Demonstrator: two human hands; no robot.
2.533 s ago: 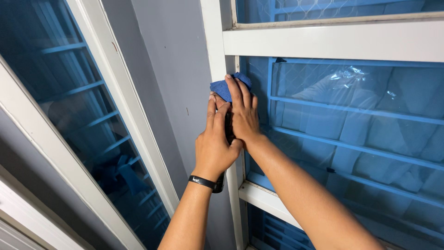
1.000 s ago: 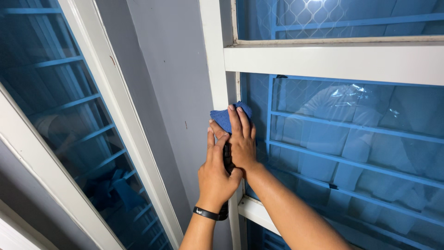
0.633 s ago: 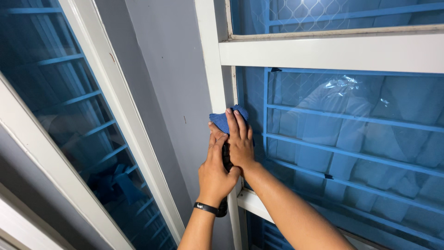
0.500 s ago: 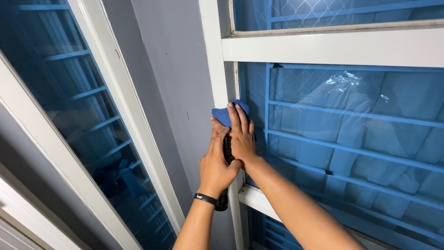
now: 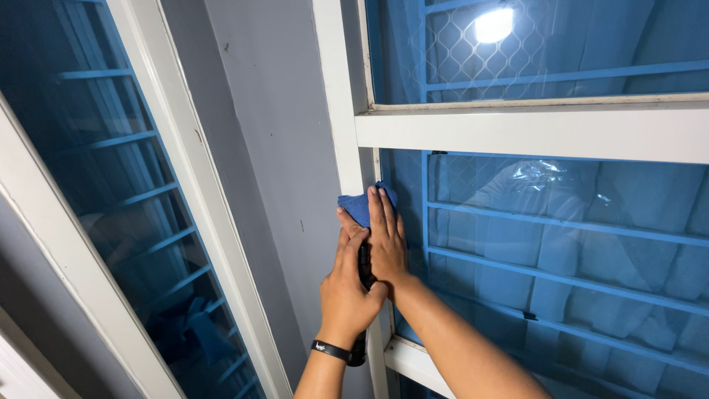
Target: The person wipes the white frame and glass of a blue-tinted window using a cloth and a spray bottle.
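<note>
Grey wall strip is running up frame centre; a second blue-tinted window is sitting at left; light reflection is glaring upper right.

From here I can make out no package, label, sign or screen anywhere around the white window frame.
</note>
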